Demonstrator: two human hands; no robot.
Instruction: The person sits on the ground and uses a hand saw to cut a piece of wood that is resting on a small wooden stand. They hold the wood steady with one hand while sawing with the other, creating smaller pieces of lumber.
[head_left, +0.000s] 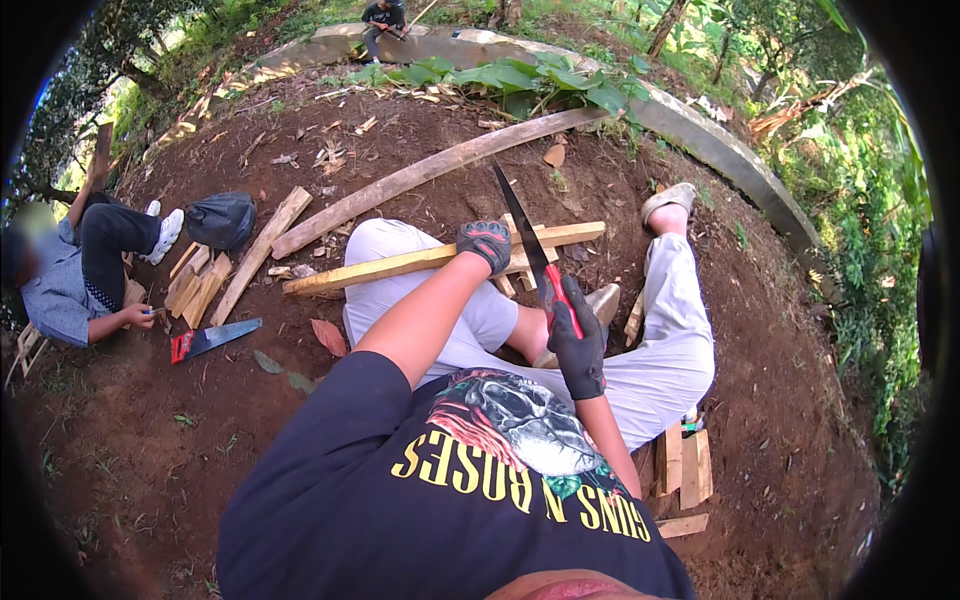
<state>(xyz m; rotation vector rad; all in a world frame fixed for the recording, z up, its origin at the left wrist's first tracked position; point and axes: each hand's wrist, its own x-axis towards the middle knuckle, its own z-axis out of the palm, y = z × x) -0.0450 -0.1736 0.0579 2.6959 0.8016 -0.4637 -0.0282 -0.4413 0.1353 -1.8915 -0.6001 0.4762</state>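
My left hand (485,245), in a dark glove, is closed over a long squared wooden strip (390,268) that lies across my bent left leg. In my right hand (578,345), also gloved, is the red handle of a handsaw (523,222). Its dark blade points away from me and crosses the strip just right of my left hand; whether the teeth touch the wood I cannot tell. Other short wood pieces (518,262) sit under the strip's right part, partly hidden by the saw and my left hand.
A long plank (430,178) lies on the soil beyond my legs. At left sit a second handsaw (215,338), cut wood (200,285), a black bag (221,220) and a seated person (75,275). Wood blocks (690,468) lie by my right hip. Another person (384,20) sits far off.
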